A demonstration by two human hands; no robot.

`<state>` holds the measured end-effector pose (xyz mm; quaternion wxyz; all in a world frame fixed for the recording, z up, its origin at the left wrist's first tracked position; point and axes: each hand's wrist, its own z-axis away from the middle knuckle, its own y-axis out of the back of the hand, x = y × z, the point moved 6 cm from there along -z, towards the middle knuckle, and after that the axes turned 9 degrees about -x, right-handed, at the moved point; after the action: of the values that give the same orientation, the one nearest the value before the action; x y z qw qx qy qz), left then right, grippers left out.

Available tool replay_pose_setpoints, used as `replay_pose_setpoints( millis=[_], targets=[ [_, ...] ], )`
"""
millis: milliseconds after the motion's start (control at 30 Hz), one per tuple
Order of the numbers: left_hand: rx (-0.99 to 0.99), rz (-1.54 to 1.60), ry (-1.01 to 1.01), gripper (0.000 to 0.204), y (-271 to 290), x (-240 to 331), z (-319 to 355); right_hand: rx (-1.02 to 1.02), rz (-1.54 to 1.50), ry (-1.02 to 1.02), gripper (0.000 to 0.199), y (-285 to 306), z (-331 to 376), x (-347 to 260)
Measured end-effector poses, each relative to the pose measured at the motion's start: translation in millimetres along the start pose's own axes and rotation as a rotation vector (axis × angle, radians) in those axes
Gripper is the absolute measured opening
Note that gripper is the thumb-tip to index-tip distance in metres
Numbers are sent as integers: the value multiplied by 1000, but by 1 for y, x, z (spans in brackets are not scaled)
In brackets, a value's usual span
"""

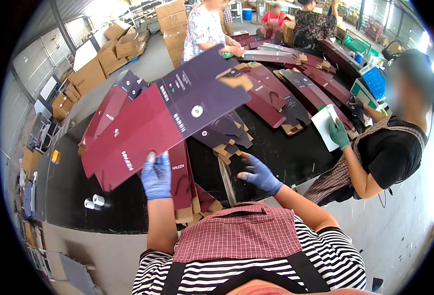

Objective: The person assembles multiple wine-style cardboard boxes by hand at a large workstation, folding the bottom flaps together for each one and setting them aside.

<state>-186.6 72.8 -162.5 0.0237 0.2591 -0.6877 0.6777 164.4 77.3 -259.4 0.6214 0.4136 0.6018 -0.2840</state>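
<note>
A folded-flat cardboard box (pixel 138 140), maroon with a dark purple end, is held up at a slant over the black table. My left hand (pixel 156 178), in a blue glove, grips its lower edge with the thumb on the near face. My right hand (pixel 260 176), also gloved in blue, hovers with fingers apart and holds nothing. Close to it are the purple ends and brown flaps of a pile of flat boxes (pixel 227 133). Under my left hand and the raised box, more maroon flat boxes (pixel 180 172) lie with a dark cord loop showing.
At the right, a co-worker in green gloves holds a white pad (pixel 326 127). Two white rolls (pixel 98 200) sit on the black table (pixel 69 196). More flat boxes (pixel 110 105) lie at the left, others farther back. People work beyond; brown cartons (pixel 86 76) stand behind.
</note>
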Motion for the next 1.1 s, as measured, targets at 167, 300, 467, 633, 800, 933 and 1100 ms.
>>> replay_pose_setpoints(
  millis=[167,300,467,633,800,933,1100],
  targets=[
    [-247,90,302,34,-47,-94,42,10,-871,370,95,-10,-35,-121],
    [-513,-163,717,31,-74,-142,85,416,-931,501,50,44,-24,-176],
    [-1281,-854,898,46,-144,-95,104,485,-746,606,55,129,37,-271],
    [-950,-1012,-331,58,-248,-31,53,392,-475,566,50,136,61,-309],
    [-955,-780,123,34,-240,-78,40,366,-129,427,52,103,34,-282],
    [-957,-748,-38,20,-227,-83,49,548,10,505,52,97,28,-278],
    [-994,-530,38,65,-193,-97,62,578,-233,512,59,86,6,-253]
  ],
)
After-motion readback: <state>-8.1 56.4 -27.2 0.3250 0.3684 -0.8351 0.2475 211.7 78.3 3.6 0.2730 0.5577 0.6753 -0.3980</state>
